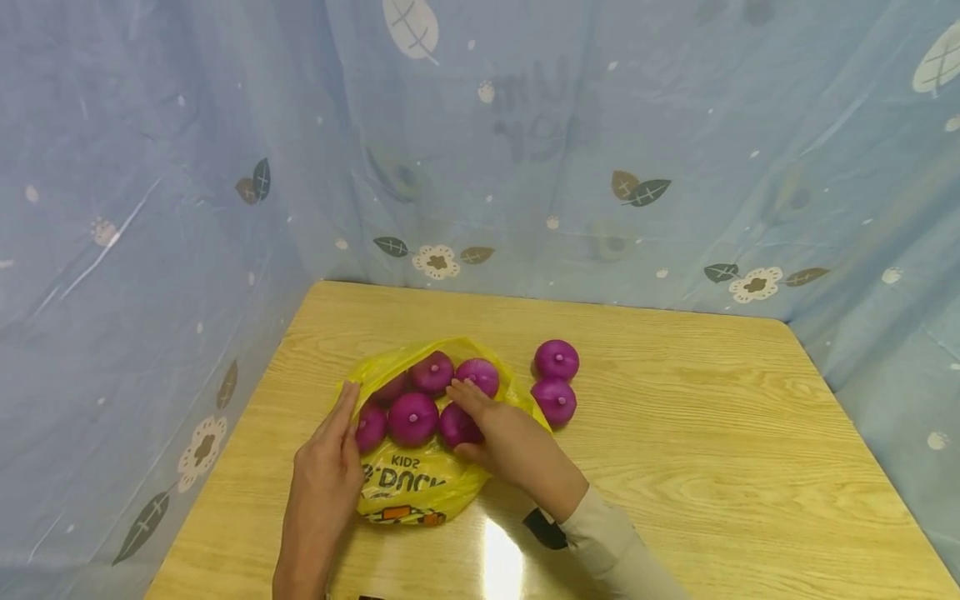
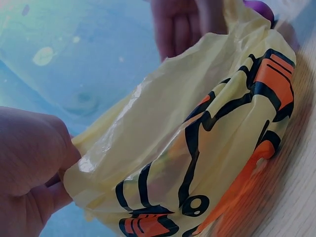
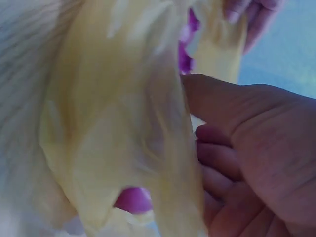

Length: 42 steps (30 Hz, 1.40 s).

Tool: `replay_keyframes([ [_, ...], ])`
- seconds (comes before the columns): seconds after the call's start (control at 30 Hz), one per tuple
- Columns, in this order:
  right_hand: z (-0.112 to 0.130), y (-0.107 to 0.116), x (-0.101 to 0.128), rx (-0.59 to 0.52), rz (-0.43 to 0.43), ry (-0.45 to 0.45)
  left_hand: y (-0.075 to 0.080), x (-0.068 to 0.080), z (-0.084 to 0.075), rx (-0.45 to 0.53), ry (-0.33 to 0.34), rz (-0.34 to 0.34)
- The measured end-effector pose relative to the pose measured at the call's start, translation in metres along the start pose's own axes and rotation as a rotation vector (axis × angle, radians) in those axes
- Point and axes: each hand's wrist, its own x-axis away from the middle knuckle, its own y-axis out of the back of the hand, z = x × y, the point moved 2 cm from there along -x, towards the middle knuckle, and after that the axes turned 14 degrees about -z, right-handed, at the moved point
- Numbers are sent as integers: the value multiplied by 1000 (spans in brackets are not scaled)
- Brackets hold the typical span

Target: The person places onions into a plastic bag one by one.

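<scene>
A yellow plastic bag [image 1: 442, 492] with black lettering and an orange print lies on the table, its mouth facing up. Inside it sit several round purple onions [image 1: 413, 419], each with a small pale stub. My left hand [image 1: 324, 467] pinches the bag's rim on the left side; in the left wrist view the thumb and fingers close on the yellow film. My right hand [image 1: 510, 442] reaches over the right side of the mouth, fingers extended above the onions. In the right wrist view its thumb lies along the bag's edge, with no onion visible in the palm.
Two more purple onions [image 1: 556, 382] lie on the wooden table [image 1: 697, 433], just right of the bag. Blue patterned curtains [image 1: 525, 150] hang behind the table and along both sides. A small dark object [image 1: 371, 597] shows at the bottom edge.
</scene>
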Motion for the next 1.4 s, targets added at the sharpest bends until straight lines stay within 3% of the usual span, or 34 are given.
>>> replay_keyframes([
  [0.17,1,22,-2,-90,-92,13,-2,0,1,-8,12,13],
  [0.37,-12,45,2,-174,-336,45,-1,-1,1,-12,32,30],
  [0.53,-36,58,16,-163,-483,-32,-2,-1,1,-13,31,31],
  [0.93,-87,68,68,-51,-501,-216,-3,-2,1,-14,40,41],
  [1.4,-107,89,87,-41,-531,-249,-3,-1,1,-8,34,36],
])
